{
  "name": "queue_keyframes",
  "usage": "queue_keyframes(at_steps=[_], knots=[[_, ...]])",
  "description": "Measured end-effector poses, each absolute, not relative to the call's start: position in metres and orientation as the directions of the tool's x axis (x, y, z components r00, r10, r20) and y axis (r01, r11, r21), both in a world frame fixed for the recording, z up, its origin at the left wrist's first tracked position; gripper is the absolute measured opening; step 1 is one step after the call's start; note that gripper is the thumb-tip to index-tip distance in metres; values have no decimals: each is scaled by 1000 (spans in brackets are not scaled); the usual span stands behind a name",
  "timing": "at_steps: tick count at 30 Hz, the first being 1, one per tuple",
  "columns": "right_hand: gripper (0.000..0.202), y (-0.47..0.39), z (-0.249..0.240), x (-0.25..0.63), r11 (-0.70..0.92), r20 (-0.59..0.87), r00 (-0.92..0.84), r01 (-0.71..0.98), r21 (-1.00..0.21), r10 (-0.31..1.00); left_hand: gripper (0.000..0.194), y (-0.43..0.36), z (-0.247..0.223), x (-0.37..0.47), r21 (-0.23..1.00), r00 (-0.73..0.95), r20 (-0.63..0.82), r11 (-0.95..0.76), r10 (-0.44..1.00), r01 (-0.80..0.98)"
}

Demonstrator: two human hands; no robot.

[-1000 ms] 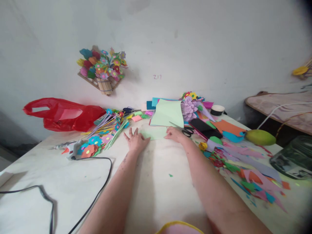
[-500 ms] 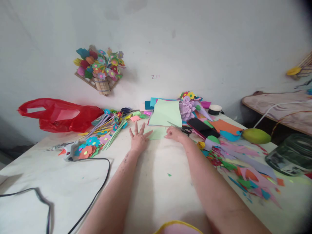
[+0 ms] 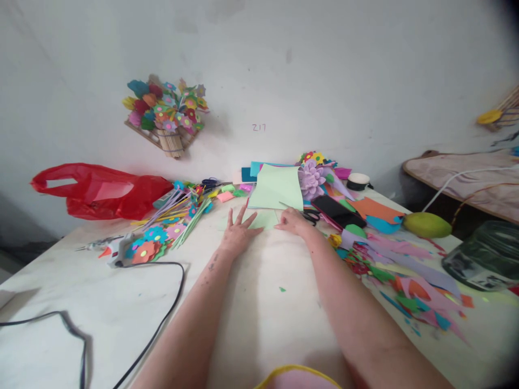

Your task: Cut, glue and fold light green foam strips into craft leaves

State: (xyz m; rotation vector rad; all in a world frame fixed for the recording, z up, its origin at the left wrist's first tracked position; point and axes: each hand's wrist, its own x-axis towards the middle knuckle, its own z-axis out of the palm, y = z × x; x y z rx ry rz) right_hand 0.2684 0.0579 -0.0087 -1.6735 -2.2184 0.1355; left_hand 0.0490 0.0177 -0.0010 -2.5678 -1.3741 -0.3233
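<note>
A small pale green sheet [image 3: 263, 219] lies flat on the white table, just in front of a larger pale green sheet [image 3: 278, 186] on a stack. My left hand [image 3: 238, 233] rests on the small sheet with its fingers spread. At the sheet's right end my right hand [image 3: 291, 221] has its fingers curled together in a pinch; what sits between the fingertips is too small to make out. Black-handled scissors [image 3: 311, 216] lie behind my right hand, their blades pointing left over the large sheet's front edge.
To the left are a glue gun [image 3: 117, 252] with its cord, foam flowers [image 3: 148, 250] and a red bag [image 3: 105, 192]. On the right lie a phone [image 3: 338, 212], paper scraps [image 3: 417, 297], a yellow-green oval object [image 3: 427, 225] and a glass jar [image 3: 484, 256].
My left hand has shifted slightly right over the small green sheet, and a part of the sheet now shows left of it. My right hand has barely moved.
</note>
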Motion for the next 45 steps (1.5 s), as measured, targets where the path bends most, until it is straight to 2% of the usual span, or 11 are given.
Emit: queue_keyframes(at_steps=[7,10,12,14,17,21,27,32,35,39,45], knots=[[10,57,-5,270,268,204,-211,911,-315,956,47,16,1,50,-79,535,257,-534,805,841],[8,55,5,265,214,283,-113,909,-358,952,44,17,-1,49,-64,531,254,-534,808,843],[11,54,12,254,231,348,-69,863,-449,935,42,17,-2,48,-62,535,268,-540,801,840],[11,52,16,237,272,351,-56,749,-605,935,40,18,-4,47,-61,534,283,-540,797,839],[11,49,9,211,277,264,-92,437,-855,960,37,20,-7,48,-63,529,289,-536,798,842],[9,50,-12,194,128,104,-125,204,-971,987,39,21,-11,47,-43,518,299,-531,801,846],[5,50,-18,194,150,116,-120,333,-931,986,34,21,-13,26,226,253,419,-370,872,901],[5,51,-20,190,257,179,-202,491,-832,963,16,20,-7,0,394,108,375,-263,921,881],[8,51,-22,185,293,196,-223,606,-739,955,10,21,-7,-8,443,65,354,-229,933,867],[13,46,-18,178,237,140,-192,742,-627,971,9,22,-8,-10,465,59,358,-233,932,854],[18,43,-3,169,119,16,-135,807,-578,991,10,24,-10,-11,468,53,337,-216,940,857]])
